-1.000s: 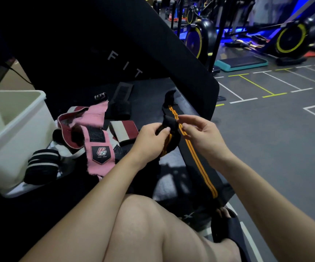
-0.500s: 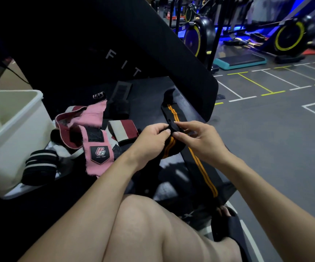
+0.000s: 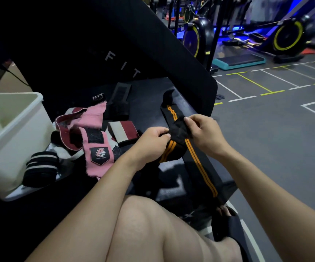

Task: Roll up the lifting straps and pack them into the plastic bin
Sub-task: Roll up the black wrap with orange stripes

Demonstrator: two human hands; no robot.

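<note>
Roll on black-orange strap point(image 3: 178, 141) now thicker, advanced up strap; left hand point(image 3: 151, 140) and right hand point(image 3: 204, 133) both pinch it; white bin point(image 3: 15, 129) awaits

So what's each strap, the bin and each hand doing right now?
Black-and-orange strap: partly rolled, tail loose.
Left hand: grips the roll.
Right hand: pinches the roll.
Pink strap: unrolled.
Black-and-white strap: rolled, outside bin.
Plastic bin: open.

Place: gym floor.
Machines, 1–2 o'clock: air bikes point(image 3: 195, 37) and rower flywheel point(image 3: 290, 35), yellow-rimmed.
Step platform point(image 3: 239, 61), 1 o'clock: teal-edged.
Floor point(image 3: 285, 133), 3 o'clock: grey rubber, white and yellow lane lines.
Lighting: dim, blue glow at 1 o'clock.
</note>
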